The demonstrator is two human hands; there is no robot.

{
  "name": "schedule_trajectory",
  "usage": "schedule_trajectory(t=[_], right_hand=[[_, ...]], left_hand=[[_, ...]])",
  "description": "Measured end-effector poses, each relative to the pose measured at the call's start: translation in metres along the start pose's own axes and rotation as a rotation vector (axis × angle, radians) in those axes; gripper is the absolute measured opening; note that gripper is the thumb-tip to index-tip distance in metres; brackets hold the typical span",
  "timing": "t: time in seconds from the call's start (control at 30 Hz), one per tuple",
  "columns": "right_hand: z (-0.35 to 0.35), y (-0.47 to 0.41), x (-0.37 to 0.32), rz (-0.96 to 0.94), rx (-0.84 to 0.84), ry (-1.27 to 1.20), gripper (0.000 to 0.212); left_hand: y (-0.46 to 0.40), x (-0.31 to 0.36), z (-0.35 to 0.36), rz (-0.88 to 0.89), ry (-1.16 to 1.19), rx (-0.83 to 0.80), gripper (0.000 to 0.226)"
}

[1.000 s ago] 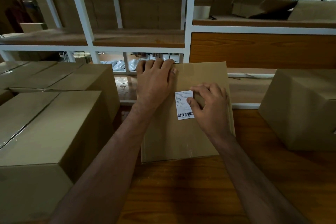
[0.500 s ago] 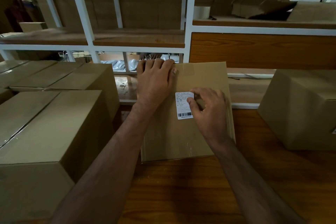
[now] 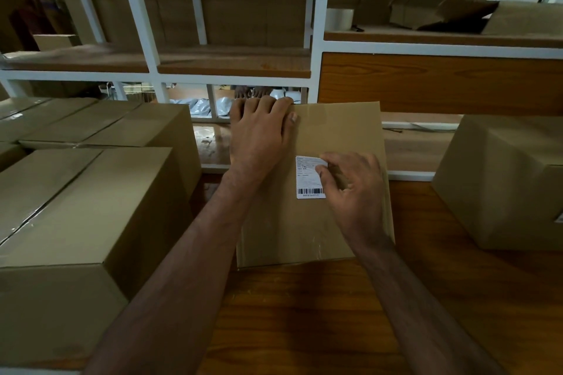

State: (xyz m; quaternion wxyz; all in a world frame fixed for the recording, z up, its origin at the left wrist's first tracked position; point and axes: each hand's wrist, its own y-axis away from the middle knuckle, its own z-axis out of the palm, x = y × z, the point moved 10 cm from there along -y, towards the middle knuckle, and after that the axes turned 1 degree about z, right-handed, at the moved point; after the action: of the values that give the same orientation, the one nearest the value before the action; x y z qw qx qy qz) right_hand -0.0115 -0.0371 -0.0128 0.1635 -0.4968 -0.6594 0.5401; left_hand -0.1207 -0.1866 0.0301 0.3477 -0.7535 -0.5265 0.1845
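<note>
Wooden bench (image 3: 304, 313), dim light, white-framed shelving (image 3: 316, 39) behind. Sealed cartons stacked at left (image 3: 76, 207), one more at right (image 3: 502, 186). The box (image 3: 304, 237) being worked on stands at bench centre, against the shelf frame. A white barcode label (image 3: 307, 179) lies on its top face, roughly mid-panel.

Risks, as judged from this frame:
- The label's upper edge catches light and may not be fully down. Lifting the thumb now could leave a raised corner that snags or peels.
- Pressure falls only at the right edge. An uneven sweep from there could trap a crease or bubble across the barcode (unreadable scan).
- A sideways thumb drag before the adhesive seats could skew the label.
- The box could slide toward the shelf if the steadying side eases off during the press.

Grip state:
- Left grip (image 3: 259, 137): palm flat on the far-left part of the box top, fingers bent over the far edge, thumb lying along the top. It holds the box steady.
- Right grip (image 3: 356, 192): half-open. The thumb (image 3: 323, 175) presses on the label's right edge, and the other fingers are loosely bent over the cardboard just beside it. Nothing is enclosed; contact is press only.
</note>
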Motion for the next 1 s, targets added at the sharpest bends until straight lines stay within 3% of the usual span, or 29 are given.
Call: schedule_trajectory(t=[0.73,1.0], right_hand=[[-0.039,0.034,-0.044,-0.241,0.095,-0.035,0.003],[-0.051,0.039,-0.045,-0.278,0.130,-0.162,0.004]], left_hand=[[0.009,0.004,-0.007,-0.005,-0.004,-0.003,0.048],[0.019,0.010,-0.014,-0.006,-0.001,-0.006,0.048]])
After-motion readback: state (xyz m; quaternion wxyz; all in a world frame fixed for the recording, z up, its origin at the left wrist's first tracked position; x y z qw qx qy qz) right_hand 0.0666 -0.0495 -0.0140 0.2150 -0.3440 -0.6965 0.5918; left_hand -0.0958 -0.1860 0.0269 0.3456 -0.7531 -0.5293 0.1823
